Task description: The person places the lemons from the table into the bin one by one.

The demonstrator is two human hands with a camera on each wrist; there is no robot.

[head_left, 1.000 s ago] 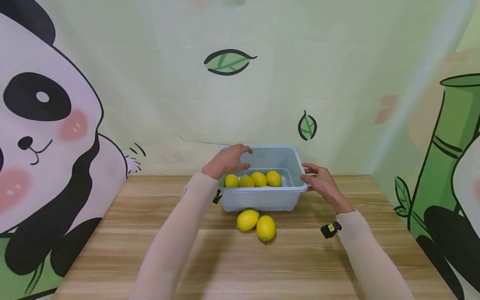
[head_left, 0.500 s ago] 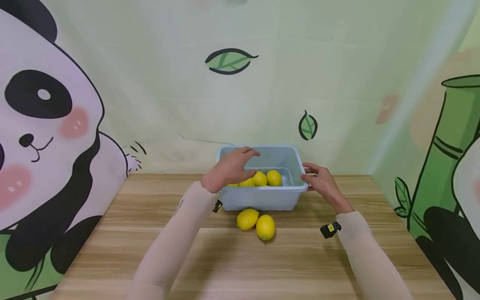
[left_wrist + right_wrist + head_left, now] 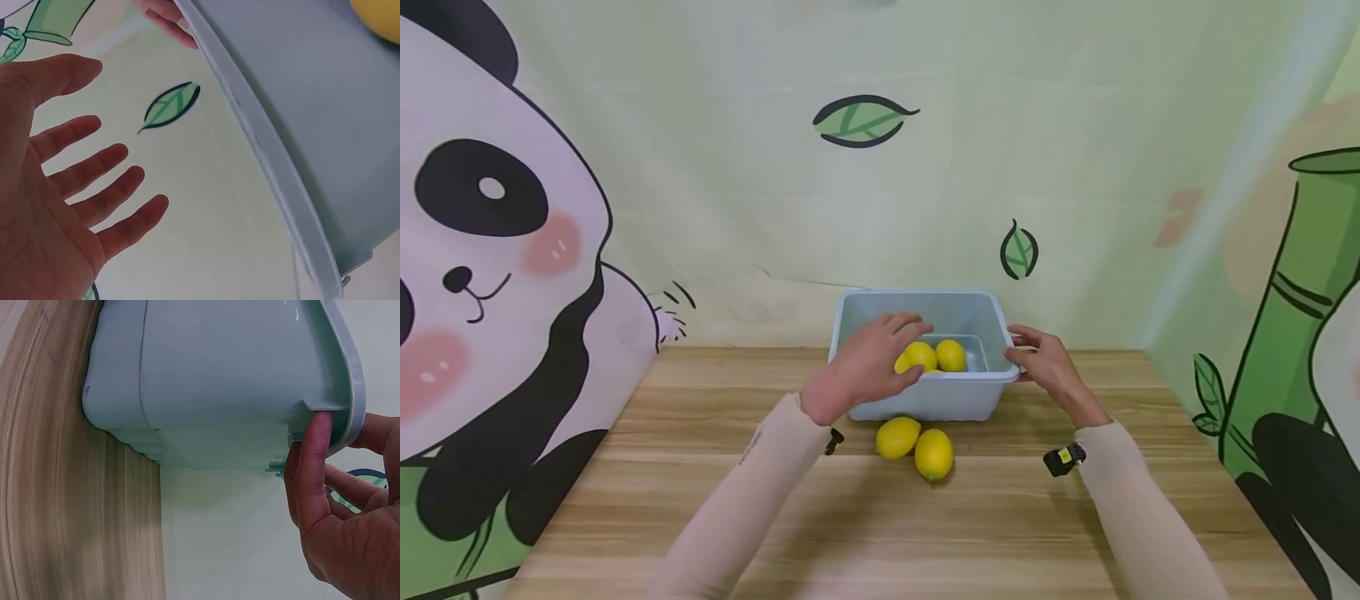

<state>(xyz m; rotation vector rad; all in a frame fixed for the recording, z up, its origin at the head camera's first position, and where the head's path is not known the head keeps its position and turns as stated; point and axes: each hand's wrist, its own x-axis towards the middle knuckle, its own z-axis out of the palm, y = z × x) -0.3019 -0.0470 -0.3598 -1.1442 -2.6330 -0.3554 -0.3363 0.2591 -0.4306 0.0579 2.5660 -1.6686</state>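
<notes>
A light blue plastic bin (image 3: 925, 404) stands on the table with several lemons (image 3: 951, 356) inside. My left hand (image 3: 876, 358) hovers over its front left part, fingers spread and nothing held, overlapping some of the lemons in the head view. The left wrist view shows its bare palm and separate fingertips beside the bin's rim (image 3: 269, 150). At the bin's right side, my right hand (image 3: 1047, 362) holds the rim, thumb on one side and fingers (image 3: 314, 462) tucked beneath the lip. Two more lemons, a left one (image 3: 898, 437) and a right one (image 3: 934, 454), lie before the bin.
The wood-grain table (image 3: 1000, 517) runs back to a pale green wall cloth (image 3: 737, 183) printed with pandas, leaves and bamboo. The bin stands near the table's back edge. Small black cameras (image 3: 1064, 458) sit on the wrists.
My left hand has moved right and toward me, from above the bin's left interior to over its front rim. The right hand keeps its place on the rim; the lemons stay put.
</notes>
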